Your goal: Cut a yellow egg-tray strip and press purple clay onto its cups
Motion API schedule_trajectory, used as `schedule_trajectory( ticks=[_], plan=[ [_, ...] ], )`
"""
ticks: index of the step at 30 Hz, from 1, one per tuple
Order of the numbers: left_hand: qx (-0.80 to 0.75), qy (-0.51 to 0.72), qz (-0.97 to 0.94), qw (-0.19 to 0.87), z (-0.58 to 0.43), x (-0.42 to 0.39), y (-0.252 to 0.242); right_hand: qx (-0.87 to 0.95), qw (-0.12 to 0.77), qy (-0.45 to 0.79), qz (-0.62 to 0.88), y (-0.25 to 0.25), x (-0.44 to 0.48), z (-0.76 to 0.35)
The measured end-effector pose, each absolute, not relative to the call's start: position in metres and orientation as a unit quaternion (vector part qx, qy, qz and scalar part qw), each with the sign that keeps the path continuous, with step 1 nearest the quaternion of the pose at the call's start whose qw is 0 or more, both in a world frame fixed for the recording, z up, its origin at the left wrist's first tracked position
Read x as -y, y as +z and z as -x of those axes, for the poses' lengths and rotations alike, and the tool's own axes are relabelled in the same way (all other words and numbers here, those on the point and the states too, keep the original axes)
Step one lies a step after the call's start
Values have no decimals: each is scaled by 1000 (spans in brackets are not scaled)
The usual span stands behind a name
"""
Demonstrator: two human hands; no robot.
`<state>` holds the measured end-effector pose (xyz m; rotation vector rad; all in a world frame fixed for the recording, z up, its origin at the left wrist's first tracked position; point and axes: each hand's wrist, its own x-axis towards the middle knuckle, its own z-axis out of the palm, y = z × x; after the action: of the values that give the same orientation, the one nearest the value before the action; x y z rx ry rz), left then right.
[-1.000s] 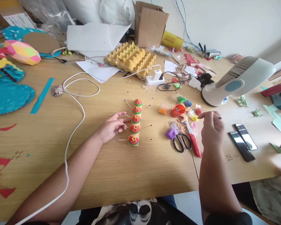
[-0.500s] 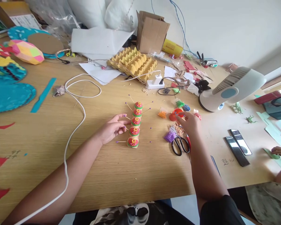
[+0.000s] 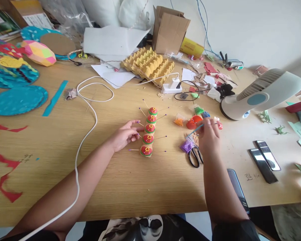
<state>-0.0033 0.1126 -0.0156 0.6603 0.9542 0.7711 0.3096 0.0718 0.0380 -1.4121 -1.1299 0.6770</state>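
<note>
A row of red clay domes (image 3: 149, 128) with green rims and yellow rings stands on a tan base. Thin sticks with purple ball tips poke out from both sides. My left hand (image 3: 125, 136) is at the left side of the row, its fingers apart among the sticks and the fingertips close to or touching the base. My right hand (image 3: 209, 135) is closed on a thin blue stick (image 3: 196, 130), which slants down-left above a purple clay packet (image 3: 187, 146). Just beyond it is an orange-red pot (image 3: 193, 122).
Black-handled scissors (image 3: 194, 159) lie below my right hand. Orange, green and blue clay packets surround the pot. A white fan (image 3: 256, 97) stands at the right near phones (image 3: 263, 165). A white cable (image 3: 94, 117) crosses my left forearm. Yellow egg trays (image 3: 150, 65) lie behind.
My right hand has drawn the blue stick out of the pot and toward me, angling it down-left. My left hand stays by the clay row. The view has shifted slightly.
</note>
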Motion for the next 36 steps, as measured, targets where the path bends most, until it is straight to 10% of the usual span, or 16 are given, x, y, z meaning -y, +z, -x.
schedule_trajectory(
  ticks=[9,27,36],
  plan=[
    [-443,352,-305,766,3,-113,-15,367,513,616,472,16,-110,-275],
    [-438,335,-315,772,7,-113,-19,759,253,351,486,-22,-130,-276],
    [-446,333,-320,767,8,-114,-22,805,259,295,445,-27,-138,-273]
  ],
)
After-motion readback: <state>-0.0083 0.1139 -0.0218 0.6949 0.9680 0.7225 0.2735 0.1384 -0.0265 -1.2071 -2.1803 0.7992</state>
